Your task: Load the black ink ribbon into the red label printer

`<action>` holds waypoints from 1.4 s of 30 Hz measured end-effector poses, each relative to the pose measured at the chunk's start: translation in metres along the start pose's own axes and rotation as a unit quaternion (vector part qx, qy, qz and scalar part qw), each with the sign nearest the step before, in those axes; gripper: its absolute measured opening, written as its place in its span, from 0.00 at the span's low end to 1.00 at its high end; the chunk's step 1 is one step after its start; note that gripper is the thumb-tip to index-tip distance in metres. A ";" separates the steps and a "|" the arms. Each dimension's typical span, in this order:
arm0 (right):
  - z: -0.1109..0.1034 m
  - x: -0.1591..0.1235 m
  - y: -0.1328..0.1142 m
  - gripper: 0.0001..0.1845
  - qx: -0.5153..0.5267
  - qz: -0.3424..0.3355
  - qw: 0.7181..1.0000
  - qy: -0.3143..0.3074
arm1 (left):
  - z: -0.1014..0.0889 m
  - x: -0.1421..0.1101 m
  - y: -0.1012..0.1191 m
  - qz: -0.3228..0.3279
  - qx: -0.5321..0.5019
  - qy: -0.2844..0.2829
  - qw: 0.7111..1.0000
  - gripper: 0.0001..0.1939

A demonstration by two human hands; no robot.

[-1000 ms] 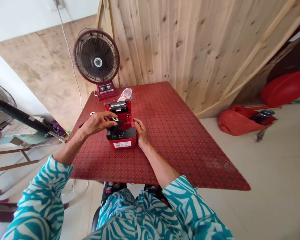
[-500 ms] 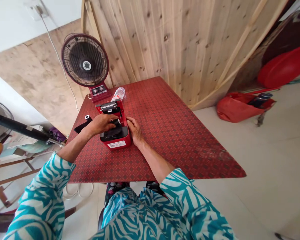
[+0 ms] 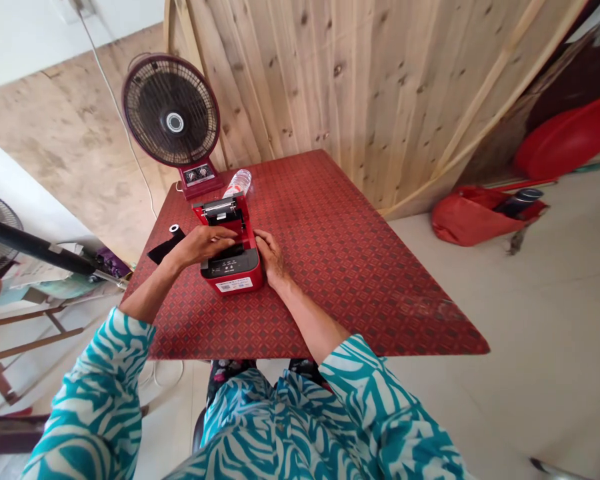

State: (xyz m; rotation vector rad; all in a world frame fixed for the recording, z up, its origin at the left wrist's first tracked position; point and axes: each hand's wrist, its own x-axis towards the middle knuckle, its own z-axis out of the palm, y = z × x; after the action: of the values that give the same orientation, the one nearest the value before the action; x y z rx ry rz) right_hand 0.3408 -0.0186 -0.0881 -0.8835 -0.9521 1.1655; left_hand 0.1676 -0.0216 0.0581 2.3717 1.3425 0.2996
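Observation:
A small red and black label printer stands on the table with its lid raised. My left hand reaches over its left wall, fingers curled down into the compartment on a black ribbon roll, which they partly hide. My right hand is wrapped against the printer's right side, its thumb along the rim. Left of the printer, partly behind my left forearm, lies another black ribbon roll with a white core and a loose length of film.
Behind the printer lies a clear plastic bottle. A dark red fan stands at the table's back left. The patterned red table extends to the right. A red bag holding a dark flask sits on the floor.
The ribbon roll in my left hand has gone down into the printer's compartment, and its white core end no longer shows. My right hand stays at the printer's side. The view has shifted slightly.

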 end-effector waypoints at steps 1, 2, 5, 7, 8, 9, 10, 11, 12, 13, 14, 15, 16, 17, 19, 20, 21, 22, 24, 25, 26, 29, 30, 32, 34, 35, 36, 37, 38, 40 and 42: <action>0.000 0.000 0.000 0.19 -0.001 0.000 1.000 0.000 | 0.000 -0.011 0.001 -0.003 -0.025 0.023 0.999 0.21; 0.000 -0.001 -0.001 0.19 -0.001 0.000 1.000 -0.001 | 0.002 -0.021 0.001 -0.003 -0.041 0.034 0.999 0.23; -0.001 -0.002 -0.002 0.19 0.006 0.004 1.000 0.004 | 0.011 -0.041 0.004 0.014 -0.054 0.051 0.997 0.21; -0.001 -0.002 -0.003 0.20 0.012 0.008 1.000 0.005 | 0.019 -0.045 0.005 0.021 -0.053 0.074 0.996 0.18; -0.001 -0.003 -0.003 0.21 0.014 0.010 1.000 0.007 | 0.022 -0.045 0.005 0.018 -0.056 0.085 0.995 0.17; -0.001 -0.003 -0.003 0.21 0.014 0.011 1.000 0.008 | 0.024 -0.043 0.005 0.013 -0.059 0.093 0.994 0.16; -0.001 -0.003 -0.003 0.21 0.012 0.013 1.000 0.009 | 0.026 -0.042 0.004 0.007 -0.062 0.100 0.993 0.15; -0.001 -0.003 -0.003 0.21 0.011 0.013 1.000 0.011 | 0.028 -0.040 0.004 0.005 -0.062 0.108 0.992 0.13; -0.001 -0.003 -0.003 0.21 0.010 0.013 1.000 0.012 | 0.028 -0.038 0.005 0.008 -0.056 0.116 0.992 0.12; -0.001 -0.003 -0.002 0.21 0.010 0.014 1.000 0.013 | 0.029 -0.037 0.005 0.016 -0.045 0.124 0.991 0.11; -0.001 -0.002 -0.002 0.21 0.010 0.016 1.000 0.012 | 0.029 -0.036 0.006 0.029 -0.029 0.134 0.990 0.10; 0.000 -0.002 -0.002 0.21 0.012 0.018 1.000 0.013 | 0.029 -0.036 0.008 0.046 -0.011 0.146 0.988 0.10; 0.000 -0.002 -0.001 0.21 0.014 0.020 1.000 0.014 | 0.029 -0.038 0.009 0.065 0.009 0.158 0.985 0.10; 0.000 -0.002 -0.001 0.21 0.016 0.021 1.000 0.014 | 0.030 -0.040 0.011 0.085 0.028 0.168 0.982 0.11; 0.000 -0.002 -0.001 0.21 0.015 0.020 1.000 0.014 | 0.033 -0.047 0.015 0.120 0.064 0.189 0.972 0.12; 0.000 -0.002 -0.001 0.21 0.012 0.018 1.000 0.013 | 0.036 -0.053 0.017 0.135 0.081 0.202 0.967 0.12; -0.001 -0.002 -0.001 0.21 0.008 0.015 1.000 0.011 | 0.040 -0.058 0.019 0.146 0.097 0.217 0.960 0.12; -0.001 -0.001 -0.001 0.21 0.002 0.012 1.000 0.009 | 0.044 -0.064 0.021 0.153 0.112 0.234 0.954 0.12; -0.003 -0.001 0.000 0.21 -0.010 0.006 1.000 0.007 | 0.053 -0.074 0.024 0.156 0.136 0.264 0.942 0.11; -0.003 -0.001 0.000 0.22 -0.014 0.004 1.000 0.007 | 0.058 -0.078 0.025 0.154 0.146 0.274 0.938 0.10; -0.003 -0.002 0.000 0.22 -0.016 0.004 1.000 0.007 | 0.061 -0.081 0.026 0.152 0.153 0.279 0.936 0.09; -0.004 -0.004 -0.001 0.23 -0.014 0.009 1.000 0.006 | 0.069 -0.086 0.027 0.160 0.171 0.290 0.928 0.08; -0.004 -0.005 -0.001 0.23 -0.013 0.013 1.000 0.007 | 0.070 -0.087 0.027 0.167 0.179 0.295 0.924 0.08; -0.005 -0.003 -0.001 0.26 -0.015 0.023 1.000 0.010 | 0.073 -0.087 0.026 0.186 0.192 0.310 0.912 0.09; -0.006 0.005 -0.003 0.29 -0.024 0.032 0.999 0.018 | 0.077 -0.088 0.025 0.198 0.192 0.329 0.903 0.11; -0.006 0.012 -0.006 0.30 -0.032 0.032 0.999 0.023 | 0.079 -0.088 0.024 0.198 0.187 0.336 0.902 0.12; -0.005 0.021 -0.010 0.31 -0.042 0.029 0.998 0.024 | 0.081 -0.089 0.024 0.195 0.180 0.340 0.902 0.13; -0.004 0.031 -0.016 0.31 -0.050 0.022 0.998 0.024 | 0.082 -0.089 0.024 0.190 0.175 0.343 0.903 0.14; -0.001 0.042 -0.023 0.32 -0.060 0.009 0.998 0.019 | 0.084 -0.090 0.024 0.185 0.174 0.343 0.904 0.14; 0.006 0.060 -0.038 0.32 -0.066 -0.014 0.998 -0.010 | 0.086 -0.091 0.024 0.184 0.179 0.346 0.902 0.15; 0.012 0.070 -0.052 0.31 -0.069 -0.027 0.996 -0.047 | 0.088 -0.091 0.025 0.189 0.179 0.353 0.899 0.15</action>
State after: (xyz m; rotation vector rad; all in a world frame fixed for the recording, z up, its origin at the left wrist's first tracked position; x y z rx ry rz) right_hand 0.3555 0.0416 -0.0258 -0.9133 -1.1388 1.1128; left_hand 0.1725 -0.1313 -0.0096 2.9891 1.2656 1.2216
